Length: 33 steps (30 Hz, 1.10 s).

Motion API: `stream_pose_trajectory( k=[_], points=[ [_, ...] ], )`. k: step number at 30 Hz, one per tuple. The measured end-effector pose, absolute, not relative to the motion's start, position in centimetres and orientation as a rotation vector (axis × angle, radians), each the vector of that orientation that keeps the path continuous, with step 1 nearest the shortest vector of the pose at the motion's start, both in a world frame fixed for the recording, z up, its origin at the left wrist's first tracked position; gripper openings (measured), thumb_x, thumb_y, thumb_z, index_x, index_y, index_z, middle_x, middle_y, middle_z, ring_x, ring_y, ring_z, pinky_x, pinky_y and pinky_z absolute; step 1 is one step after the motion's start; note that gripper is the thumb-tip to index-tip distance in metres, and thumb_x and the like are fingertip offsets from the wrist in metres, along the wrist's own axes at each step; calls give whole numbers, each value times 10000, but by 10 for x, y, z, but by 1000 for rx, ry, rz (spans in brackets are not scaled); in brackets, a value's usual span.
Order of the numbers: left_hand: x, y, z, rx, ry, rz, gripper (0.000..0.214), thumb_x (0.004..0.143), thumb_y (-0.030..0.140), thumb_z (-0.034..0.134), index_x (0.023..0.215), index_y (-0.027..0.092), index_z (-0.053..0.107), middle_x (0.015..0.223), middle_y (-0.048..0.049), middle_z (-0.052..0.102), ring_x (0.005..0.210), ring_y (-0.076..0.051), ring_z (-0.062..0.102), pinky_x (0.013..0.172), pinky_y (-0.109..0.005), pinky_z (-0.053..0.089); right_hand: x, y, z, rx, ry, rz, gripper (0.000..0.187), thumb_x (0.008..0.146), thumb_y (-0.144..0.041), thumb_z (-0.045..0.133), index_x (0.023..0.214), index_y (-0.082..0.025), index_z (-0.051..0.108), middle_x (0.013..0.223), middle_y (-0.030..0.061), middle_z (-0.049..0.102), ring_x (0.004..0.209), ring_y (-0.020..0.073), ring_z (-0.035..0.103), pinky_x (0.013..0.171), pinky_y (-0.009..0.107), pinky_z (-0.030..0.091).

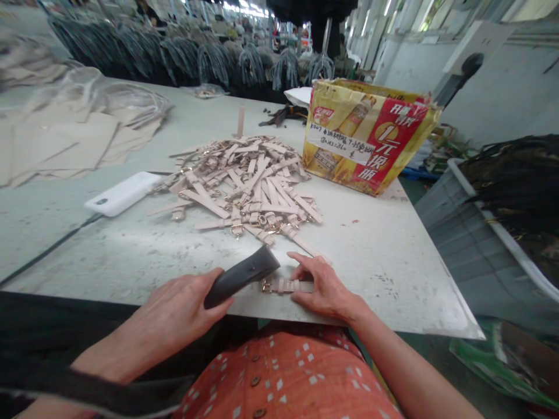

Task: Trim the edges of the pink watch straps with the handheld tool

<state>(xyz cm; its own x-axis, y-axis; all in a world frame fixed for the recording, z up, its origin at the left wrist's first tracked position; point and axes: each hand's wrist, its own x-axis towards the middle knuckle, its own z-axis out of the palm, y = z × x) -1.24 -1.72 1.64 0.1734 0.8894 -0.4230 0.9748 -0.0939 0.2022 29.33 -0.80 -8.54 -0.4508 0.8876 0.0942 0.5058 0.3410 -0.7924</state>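
Note:
My left hand (186, 308) is closed around a black tool (244, 273), a smooth bar with a broad, flat end that points right and upward. Its exact kind does not show. Just beyond that end, a short beige buckle strap (286, 285) lies near the table's front edge, its metal buckle facing left. My right hand (325, 285) grips this strap between thumb and curled fingers, with the index finger stretched out above; the strap's right end is hidden under the palm. Behind both hands is a heap of similar beige buckle straps (262, 186).
On the table (144, 256) lies a white device (122, 195) with a dark cord, left of the heap. A yellow and red carton (349, 139) stands at the right. Beige sheets (65, 139) cover the far left. A grey bin (480, 233) is beyond the right edge.

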Motion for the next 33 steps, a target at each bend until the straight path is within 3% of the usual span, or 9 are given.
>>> stream_pose_trajectory(
  k=[7, 14, 21, 27, 29, 33],
  points=[
    [-13, -34, 15, 1944, 1691, -338, 363, 967, 487, 502, 1076, 269, 771, 1085, -119, 916, 1051, -362, 873, 868, -419, 569, 291, -11, -89, -1207, -2111, 868, 730, 794, -113, 805, 1517, -197, 747, 1121, 77, 870, 1090, 289, 775, 1092, 468, 569],
    [0, -14, 4, 2004, 1749, -248, 328, 977, 470, 550, 1093, 255, 769, 1104, -127, 912, 1052, -356, 873, 844, -388, 552, 289, -12, -94, -1209, -2056, 844, 688, 773, -115, 799, 1450, -224, 752, 1063, 45, 872, 1026, 265, 794, 1030, 431, 610],
    [-36, -23, -7, 1977, 1820, -164, 434, 934, 579, 530, 1102, 250, 759, 1029, -149, 905, 1020, -405, 878, 842, -435, 589, 324, -3, -75, -1287, -1745, 800, 191, 902, -315, 759, 1052, -231, 841, 944, 43, 858, 824, 210, 763, 792, 329, 610],
    [-46, -32, -6, 1913, 1858, -90, 417, 897, 618, 596, 1028, 275, 794, 989, -136, 925, 980, -401, 890, 809, -433, 623, 399, 46, -68, -1581, -1615, 455, 229, 900, -420, 740, 964, -222, 837, 883, 70, 853, 765, 238, 731, 749, 376, 604],
    [-48, -34, -7, 1917, 1878, -64, 390, 905, 582, 609, 1043, 275, 806, 980, -132, 928, 972, -389, 893, 815, -428, 629, 413, 56, -68, -1679, -1653, 338, 184, 947, -346, 719, 973, -211, 841, 924, 111, 861, 816, 262, 750, 775, 405, 606],
    [-51, -37, -8, 1909, 1870, -15, 358, 913, 558, 624, 1023, 268, 804, 961, -129, 922, 955, -385, 891, 813, -419, 635, 398, 64, -72, -1681, -1731, 224, 122, 945, -204, 767, 1018, -207, 864, 1227, 185, 859, 1159, 347, 769, 974, 492, 605]
  ],
)
